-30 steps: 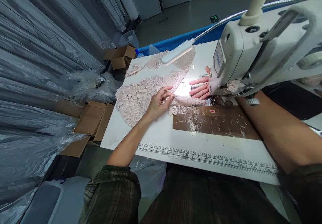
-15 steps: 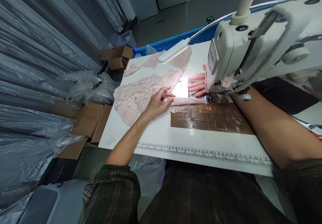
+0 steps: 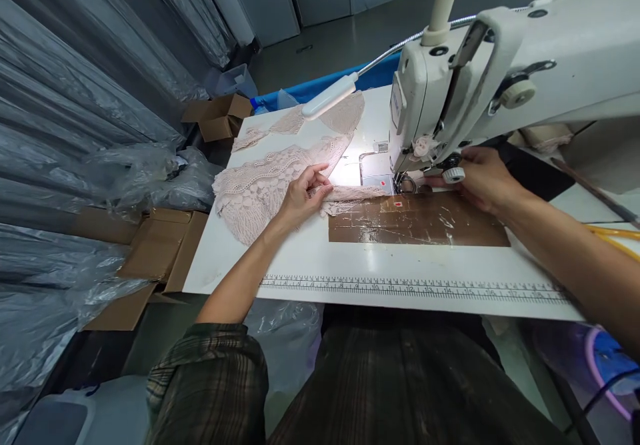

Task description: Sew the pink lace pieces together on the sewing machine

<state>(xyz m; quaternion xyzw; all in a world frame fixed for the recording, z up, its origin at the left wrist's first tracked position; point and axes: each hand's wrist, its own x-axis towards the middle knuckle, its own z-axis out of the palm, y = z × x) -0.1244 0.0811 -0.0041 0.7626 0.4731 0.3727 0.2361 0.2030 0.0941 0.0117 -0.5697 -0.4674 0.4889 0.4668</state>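
My left hand is closed in a pinch on a folded strip of pale pink lace fabric. The strip runs right to the presser foot of a white sewing machine. A wider scalloped part of the lace spreads over the table, left of and behind that hand. My right hand is just right of the needle area, its fingers curled and reaching left behind a knob on the machine head. The machine hides part of those fingers, and whatever they hold cannot be made out.
A lit lamp hangs over the white table. Brown tape covers the surface before the needle, and a ruler strip lines the front edge. More lace pieces lie at the back. Cardboard boxes stand to the left.
My right hand has moved from behind the needle, where it lay spread out, to the machine's right side, its fingers now curled. My left hand still pinches the lace. The view has shifted right.
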